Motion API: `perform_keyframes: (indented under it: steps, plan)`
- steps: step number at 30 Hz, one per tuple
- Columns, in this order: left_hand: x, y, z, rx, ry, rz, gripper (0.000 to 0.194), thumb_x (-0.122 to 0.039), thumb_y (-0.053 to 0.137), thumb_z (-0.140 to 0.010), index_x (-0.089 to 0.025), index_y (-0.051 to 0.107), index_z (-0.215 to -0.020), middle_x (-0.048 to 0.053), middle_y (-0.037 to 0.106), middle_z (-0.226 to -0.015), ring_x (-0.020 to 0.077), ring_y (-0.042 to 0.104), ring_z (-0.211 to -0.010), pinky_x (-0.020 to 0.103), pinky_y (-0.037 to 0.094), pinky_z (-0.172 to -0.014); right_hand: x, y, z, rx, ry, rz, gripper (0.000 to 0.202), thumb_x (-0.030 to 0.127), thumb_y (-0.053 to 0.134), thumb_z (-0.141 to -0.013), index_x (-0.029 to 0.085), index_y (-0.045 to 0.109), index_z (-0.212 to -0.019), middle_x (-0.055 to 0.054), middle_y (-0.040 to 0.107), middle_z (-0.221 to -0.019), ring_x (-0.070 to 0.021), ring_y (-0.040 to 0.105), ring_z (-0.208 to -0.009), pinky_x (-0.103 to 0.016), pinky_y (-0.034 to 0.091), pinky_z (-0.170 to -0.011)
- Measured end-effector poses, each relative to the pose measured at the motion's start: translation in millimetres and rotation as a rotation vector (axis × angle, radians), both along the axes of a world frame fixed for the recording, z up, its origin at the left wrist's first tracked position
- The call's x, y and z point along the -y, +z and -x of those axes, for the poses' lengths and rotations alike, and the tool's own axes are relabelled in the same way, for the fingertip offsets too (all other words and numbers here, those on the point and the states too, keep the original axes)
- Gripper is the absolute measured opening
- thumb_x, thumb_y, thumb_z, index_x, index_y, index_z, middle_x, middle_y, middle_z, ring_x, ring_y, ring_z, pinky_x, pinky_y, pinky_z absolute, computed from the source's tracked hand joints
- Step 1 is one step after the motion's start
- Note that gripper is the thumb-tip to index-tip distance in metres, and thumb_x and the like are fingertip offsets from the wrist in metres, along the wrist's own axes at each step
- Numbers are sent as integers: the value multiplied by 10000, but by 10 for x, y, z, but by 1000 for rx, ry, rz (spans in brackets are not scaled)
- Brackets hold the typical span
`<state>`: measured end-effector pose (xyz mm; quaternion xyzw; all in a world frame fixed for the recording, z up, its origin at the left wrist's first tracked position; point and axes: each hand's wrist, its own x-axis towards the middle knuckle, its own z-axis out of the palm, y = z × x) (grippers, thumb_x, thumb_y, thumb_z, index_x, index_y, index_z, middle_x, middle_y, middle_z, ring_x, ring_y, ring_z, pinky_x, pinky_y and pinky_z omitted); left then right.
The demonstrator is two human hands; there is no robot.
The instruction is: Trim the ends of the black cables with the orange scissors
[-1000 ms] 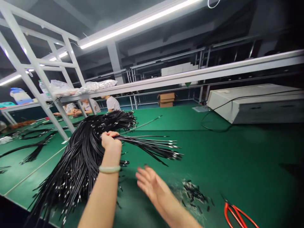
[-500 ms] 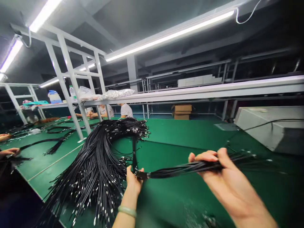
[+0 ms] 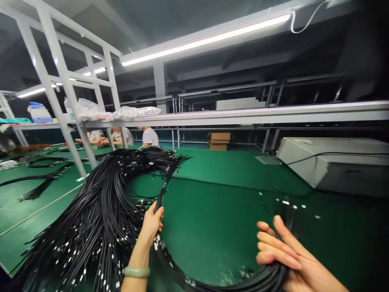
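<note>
A worker at a green-topped workbench [image 3: 219, 227] holds a bundle of black cables [image 3: 176, 271] in a sagging loop between two hands, as I watch from behind. With twelve o'clock straight ahead of the worker, the left hand [image 3: 152, 223] is clenched around it at eleven, its far end fanning toward a heap of black cables [image 3: 106, 190] at ten; whether they touch, I cannot tell. At two, the right hand [image 3: 288, 255] curls around the bundle, pale-tipped ends blurred above it. The step looks like handling this bundle; the next move calls, I judge, for firm grips on both sides.
</note>
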<state>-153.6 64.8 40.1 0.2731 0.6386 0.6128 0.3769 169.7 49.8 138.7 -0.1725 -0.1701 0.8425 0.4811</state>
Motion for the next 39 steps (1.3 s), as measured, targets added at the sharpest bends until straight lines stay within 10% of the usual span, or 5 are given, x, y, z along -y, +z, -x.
perform_keyframes:
  steps: [17,28,32,34,39]
  plan:
    - [69,-139,243,-633,-304,144,542,-287,601,-726,-157,495,-1242,-19,610,-569,119,496,-343,228,401,-370,84,-350,328,20,234,84,240,379,580,-827,151,512,-802,112,373,-539,-24,418,-470,-315,458,-763]
    - [-39,-28,494,-1014,-345,56,541,-239,596,-685,-158,523,-1214,105,630,-1152,296,542,-1102,377,377,-955,148,-820,719,230,164,98,331,453,647,-742,153,521,-802,82,446,-568,-50,451,-503,-355,483,-750]
    - [171,162,81,-1042,-282,11,473,-294,632,-681,-136,589,-1124,141,558,-1244,323,362,-1257,429,263,-1037,178,-865,830,413,67,20,369,505,641,-718,164,548,-824,44,495,-611,-101,492,-565,-390,484,-729]
    - [360,287,-326,-867,-305,26,390,-398,509,-801,-164,602,-1099,130,602,-1177,291,501,-1138,420,355,-972,179,-889,866,570,-61,-54,382,507,667,-686,188,570,-873,1,560,-742,-155,544,-733,-387,448,-812]
    - [678,329,-1330,9,-926,130,428,-515,577,-740,-165,640,-978,25,610,-534,187,576,-462,295,471,-500,184,-870,755,1024,-325,-488,412,488,668,-683,282,609,-1035,-43,543,-1129,-267,371,-1159,-400,161,-1042]
